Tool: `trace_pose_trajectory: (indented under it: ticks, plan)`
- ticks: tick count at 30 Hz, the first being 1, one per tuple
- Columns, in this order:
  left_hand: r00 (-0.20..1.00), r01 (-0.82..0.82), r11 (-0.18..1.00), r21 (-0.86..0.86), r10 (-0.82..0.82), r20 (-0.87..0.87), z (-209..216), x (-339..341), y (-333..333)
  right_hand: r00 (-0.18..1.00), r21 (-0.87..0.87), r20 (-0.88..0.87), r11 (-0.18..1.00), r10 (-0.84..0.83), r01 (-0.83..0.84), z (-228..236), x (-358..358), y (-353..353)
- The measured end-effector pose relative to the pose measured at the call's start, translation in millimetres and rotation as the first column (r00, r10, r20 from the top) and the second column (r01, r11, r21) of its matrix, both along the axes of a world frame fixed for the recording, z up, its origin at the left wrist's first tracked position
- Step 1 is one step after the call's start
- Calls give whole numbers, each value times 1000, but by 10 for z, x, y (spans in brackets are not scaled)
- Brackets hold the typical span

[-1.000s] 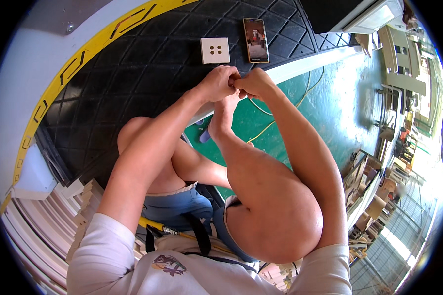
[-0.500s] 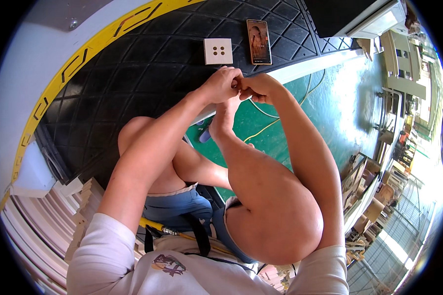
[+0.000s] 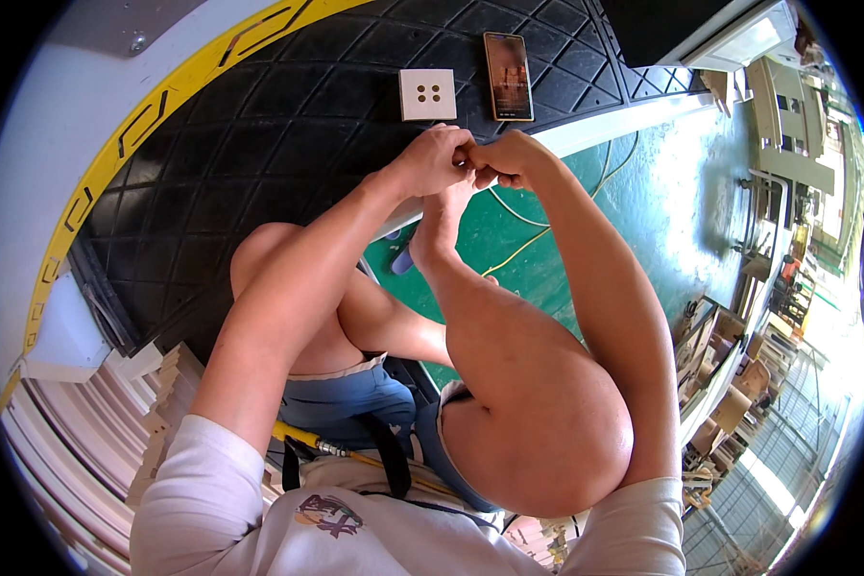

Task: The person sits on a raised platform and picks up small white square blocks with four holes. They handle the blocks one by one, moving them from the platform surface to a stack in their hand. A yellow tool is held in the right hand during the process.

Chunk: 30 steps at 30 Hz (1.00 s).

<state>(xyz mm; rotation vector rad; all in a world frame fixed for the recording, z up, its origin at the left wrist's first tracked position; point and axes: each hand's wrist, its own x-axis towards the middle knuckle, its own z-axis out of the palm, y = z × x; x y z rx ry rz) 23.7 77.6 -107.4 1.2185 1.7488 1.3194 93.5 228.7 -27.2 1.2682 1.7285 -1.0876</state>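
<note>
My left hand [image 3: 434, 159] and my right hand [image 3: 511, 159] meet over the toes of my raised bare foot [image 3: 444, 206]. The left one is closed, its fingertips pressed close to those of the right. Curled fingers close the right hand too, with thumb and forefinger against the left fingertips. Whatever is pinched between them, if anything, is hidden or too small to make out. Just beyond the left hand lies a small white square box [image 3: 427, 94] with several dark round dots. To its right, a smartphone [image 3: 508, 77] rests with its screen lit.
Box and phone lie on a black ribbed mat [image 3: 288, 144] edged by a yellow strip [image 3: 136, 130]. A green floor [image 3: 533, 264] with a yellow cable [image 3: 518, 252] and a slipper [image 3: 402, 260] lies below. Stacked wooden boards [image 3: 96, 432] stand at left; wooden parts [image 3: 730, 408] at right.
The view has shifted slightly, so box and phone sit a little higher in it. My right forearm has swung slightly outward; both hands stay together at the foot.
</note>
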Motion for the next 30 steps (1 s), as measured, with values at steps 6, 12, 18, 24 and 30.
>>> trace_pose_trajectory:
  ticks: [6,12,18,24,30]
  plan:
    - [999,26,998,-57,-24,41,73,9,17,993,50,-27,992,118,-117,-89,66,82]
    - [999,19,997,-69,-16,45,72,12,20,957,140,-26,949,288,-282,-37,57,44]
    - [996,29,996,-81,-23,81,66,2,10,930,110,22,924,366,-366,92,-13,-47]
    - [998,34,997,-73,-31,53,102,38,44,960,12,109,966,256,-259,-30,22,94]
    - [998,28,994,-106,-21,63,119,6,5,960,36,65,961,271,-274,-17,-32,46]
